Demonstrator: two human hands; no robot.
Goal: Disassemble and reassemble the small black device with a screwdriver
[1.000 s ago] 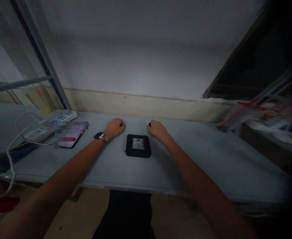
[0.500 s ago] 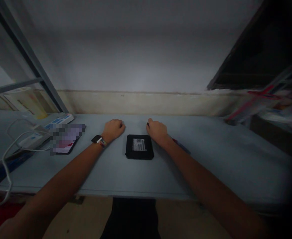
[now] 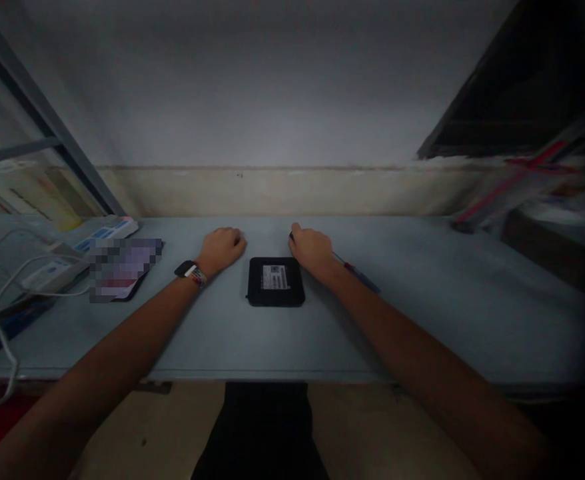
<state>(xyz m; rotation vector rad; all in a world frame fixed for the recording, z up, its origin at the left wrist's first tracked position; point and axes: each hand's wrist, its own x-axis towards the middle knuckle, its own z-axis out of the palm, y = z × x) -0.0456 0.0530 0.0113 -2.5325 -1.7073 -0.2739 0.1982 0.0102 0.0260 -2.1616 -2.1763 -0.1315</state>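
Note:
A flat black square box [image 3: 276, 293] with a white printed label lies on the pale blue table [image 3: 242, 340], between my two hands. My left hand [image 3: 221, 247], with a dark watch [image 3: 186, 269] at its wrist, rests as a loose fist left of the box and apart from it. Close to the box's upper right corner, my right hand [image 3: 312, 248] is also closed on the tabletop. No object shows in either fist. Beside my right wrist lies what looks like a screwdriver [image 3: 362, 277] with a blue and red handle, its thin shaft partly hidden by the hand.
On the left are a phone [image 3: 135, 270], a white power strip [image 3: 107, 233], white cables [image 3: 3, 333] and a yellowish plastic cup [image 3: 65, 213]. A metal frame [image 3: 80, 157] rises behind them. Blurred items with a red strip [image 3: 502, 183] stand at the right, by the wall.
The view has tipped down slightly, so everything sits a bit higher and the left side shifts leftward. Both hands and the black box keep their places on the table.

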